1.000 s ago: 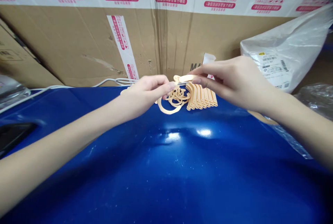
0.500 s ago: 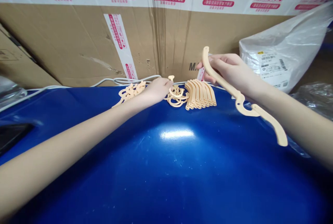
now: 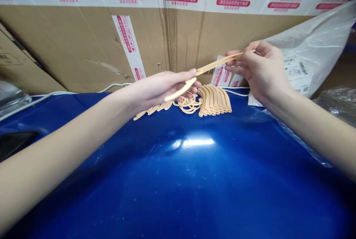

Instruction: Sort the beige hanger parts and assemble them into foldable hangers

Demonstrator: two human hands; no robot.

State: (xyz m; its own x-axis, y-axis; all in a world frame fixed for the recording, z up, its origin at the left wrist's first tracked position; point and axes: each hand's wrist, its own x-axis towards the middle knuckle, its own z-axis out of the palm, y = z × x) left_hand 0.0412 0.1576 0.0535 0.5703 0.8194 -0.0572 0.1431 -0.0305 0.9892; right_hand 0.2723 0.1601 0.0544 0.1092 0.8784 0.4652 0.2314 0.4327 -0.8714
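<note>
A beige plastic folding clothes hanger (image 3: 214, 63) is held in the air between my two hands, turned nearly edge-on. My right hand (image 3: 264, 65) pinches the far end of its long arm between thumb and fingers. At the middle joint my left hand (image 3: 172, 87) closes on it, thumb on top, and the shorter curved arm (image 3: 180, 90) sticks out towards me. Whether a hook is also inside the left fingers is hidden. Below lie a loose pile of curved hooks (image 3: 190, 107), a neat stack of hanger arms (image 3: 215, 100) and more beige pieces (image 3: 152, 110), partly covered by my left hand.
Large taped cardboard boxes (image 3: 83, 39) stand behind the blue table surface (image 3: 178, 179). A white cable (image 3: 55, 93) runs along the back edge. A white plastic parcel bag (image 3: 314, 46) is at the right, and a dark flat object (image 3: 16, 143) at the left.
My left hand has lifted from the hook pile, where it gripped a small beige piece, to the hanger's joint. My right hand has swung the hanger round so its joint points left.
</note>
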